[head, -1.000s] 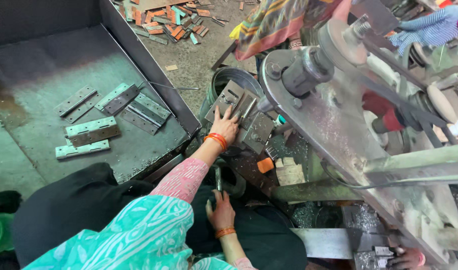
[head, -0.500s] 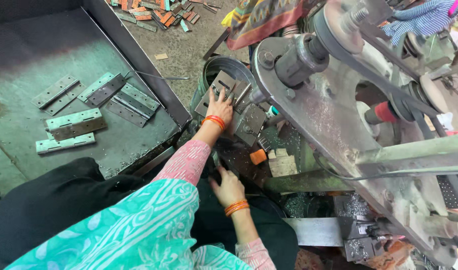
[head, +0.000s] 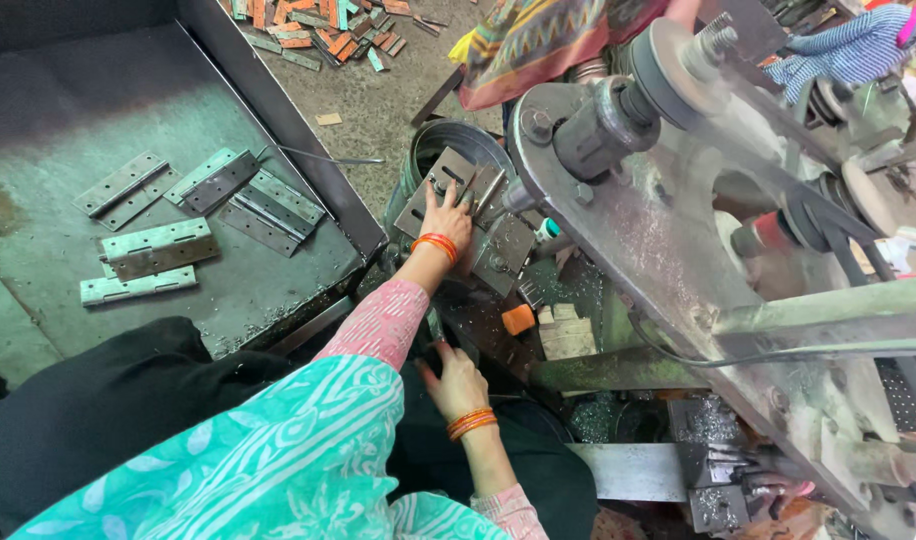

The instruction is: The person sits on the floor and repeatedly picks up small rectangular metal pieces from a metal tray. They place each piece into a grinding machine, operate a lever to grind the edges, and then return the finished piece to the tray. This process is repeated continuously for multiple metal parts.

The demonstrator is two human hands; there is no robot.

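Right hand [head: 456,382]: seen lowest in the view, orange bangles at the wrist; fingers are curled round a dark upright lever [head: 433,328], thumb alongside it, and the grip looks closed on it.
Lever: found just below the machine bed, between the two forearms; only its shaft is seen, its lower end is hidden by the hand.
Left hand [head: 448,218]: stretched forward, pink sleeve pushed up, orange bangles at the wrist; fingers are spread and laid flat, pressing down on a grey metal hinge plate [head: 440,183]. Nothing is enclosed by them.
Hinge plate: held against the machine's work area, tilted, beside a second steel plate [head: 505,252] with a bolt in it; part of it is covered by the fingers.
Orange block [head: 518,319]: set just right of the left forearm, next to pale wooden blocks [head: 564,331].
Machine arm [head: 678,230]: a large grey casting is seen sweeping across the right side, a pulley and shaft at its top.
Tray [head: 278,110]: a dark metal tray is placed to the left, well apart from both hands; finished hinges [head: 158,248] are scattered flat on it.
Floor scrap [head: 313,25]: orange and grey offcuts are strewn farthest away, beyond the tray's rim.
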